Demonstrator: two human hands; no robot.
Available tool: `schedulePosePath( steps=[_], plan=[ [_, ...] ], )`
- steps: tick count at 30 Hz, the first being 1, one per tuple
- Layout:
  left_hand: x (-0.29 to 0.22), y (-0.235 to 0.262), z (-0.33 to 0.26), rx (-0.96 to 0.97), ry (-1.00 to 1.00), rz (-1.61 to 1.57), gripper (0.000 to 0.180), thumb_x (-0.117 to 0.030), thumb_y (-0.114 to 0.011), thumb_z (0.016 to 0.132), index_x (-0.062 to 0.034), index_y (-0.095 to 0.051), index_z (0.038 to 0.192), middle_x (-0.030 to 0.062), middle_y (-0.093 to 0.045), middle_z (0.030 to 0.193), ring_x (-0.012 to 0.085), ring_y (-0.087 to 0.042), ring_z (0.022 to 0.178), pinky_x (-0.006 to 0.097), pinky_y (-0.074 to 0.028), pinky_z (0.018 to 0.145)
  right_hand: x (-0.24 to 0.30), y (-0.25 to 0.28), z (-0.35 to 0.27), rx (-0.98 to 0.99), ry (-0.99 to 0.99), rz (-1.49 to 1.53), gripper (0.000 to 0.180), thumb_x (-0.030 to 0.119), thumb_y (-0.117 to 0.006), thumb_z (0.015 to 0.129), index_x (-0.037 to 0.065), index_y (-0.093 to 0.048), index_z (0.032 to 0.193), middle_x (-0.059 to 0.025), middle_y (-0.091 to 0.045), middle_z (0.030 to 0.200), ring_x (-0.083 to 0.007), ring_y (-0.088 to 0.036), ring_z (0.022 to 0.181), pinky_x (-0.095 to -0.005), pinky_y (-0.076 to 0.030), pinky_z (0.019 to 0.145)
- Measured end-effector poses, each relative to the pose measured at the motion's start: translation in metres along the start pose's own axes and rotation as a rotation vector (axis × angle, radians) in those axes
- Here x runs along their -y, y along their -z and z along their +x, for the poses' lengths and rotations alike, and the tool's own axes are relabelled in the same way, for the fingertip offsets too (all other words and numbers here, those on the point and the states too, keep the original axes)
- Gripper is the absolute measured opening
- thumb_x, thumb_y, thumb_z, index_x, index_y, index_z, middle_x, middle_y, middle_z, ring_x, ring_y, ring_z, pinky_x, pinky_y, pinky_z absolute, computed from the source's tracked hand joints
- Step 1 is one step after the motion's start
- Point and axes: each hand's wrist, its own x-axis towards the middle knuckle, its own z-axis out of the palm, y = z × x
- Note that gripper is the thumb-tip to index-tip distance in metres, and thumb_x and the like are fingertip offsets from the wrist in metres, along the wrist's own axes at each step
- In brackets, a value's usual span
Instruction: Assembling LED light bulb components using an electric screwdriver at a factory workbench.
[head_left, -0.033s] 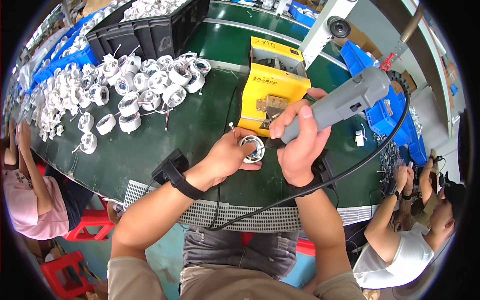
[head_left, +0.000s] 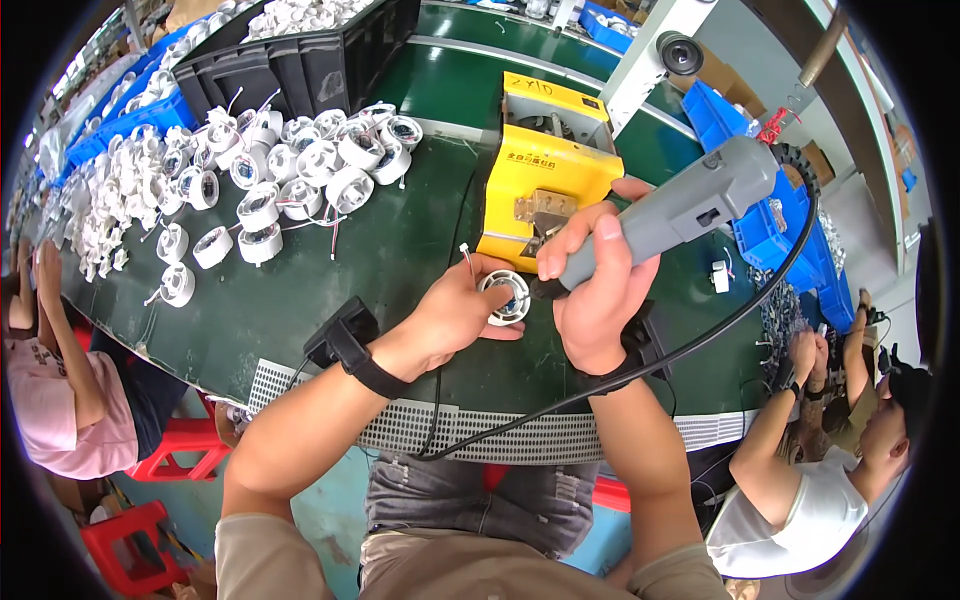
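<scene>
My left hand (head_left: 463, 303) is closed around a round white plastic housing (head_left: 505, 299), its thumb over the open face, where a dark circuit board shows. A thin lead with a white plug (head_left: 464, 248) sticks up beside those fingers. In my right hand (head_left: 606, 285) is a grey electric screwdriver (head_left: 690, 200), slanting down to the left, with its dark nose near the housing's right rim. Whether the bit touches a screw cannot be made out. Just beyond both hands stands a yellow screw feeder (head_left: 545, 165), with a metal block on its front.
Several similar white housings (head_left: 300, 170) with wires lie heaped at the left, before a black crate (head_left: 300, 75). A small white part (head_left: 719, 276) lies at the right. A black cable (head_left: 640, 368) loops from the screwdriver past my right forearm. Co-workers sit on both sides.
My right hand and the screwdriver have shifted very slightly left, toward the housing. My left hand and the housing stay in place.
</scene>
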Motion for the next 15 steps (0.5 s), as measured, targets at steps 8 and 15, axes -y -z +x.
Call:
schedulePosePath(
  steps=[8, 15],
  plan=[
    [-0.001, -0.003, -0.002, -0.016, -0.038, 0.006, 0.021, -0.009, -0.050, 0.095, 0.0046, -0.046, 0.111, 0.0111, -0.055, 0.104, 0.0183, -0.063, 0.085, 0.033, -0.060, 0.074, -0.004, -0.006, -0.009, 0.034, -0.027, -0.028, 0.035, 0.015, -0.048, 0.092, 0.002, -0.034, 0.121, -0.0074, -0.048, 0.070, -0.0146, -0.048, 0.051, -0.0293, -0.045, 0.049],
    [0.003, -0.002, -0.002, -0.012, -0.070, 0.013, 0.022, -0.010, -0.050, 0.095, 0.0042, -0.047, 0.111, 0.0106, -0.054, 0.104, 0.0173, -0.062, 0.088, 0.032, -0.060, 0.074, -0.009, -0.008, -0.013, 0.069, -0.004, -0.085, 0.038, 0.016, -0.053, 0.091, 0.000, -0.034, 0.120, -0.0071, -0.049, 0.070, -0.0150, -0.050, 0.052, -0.0305, -0.046, 0.050]
  ],
)
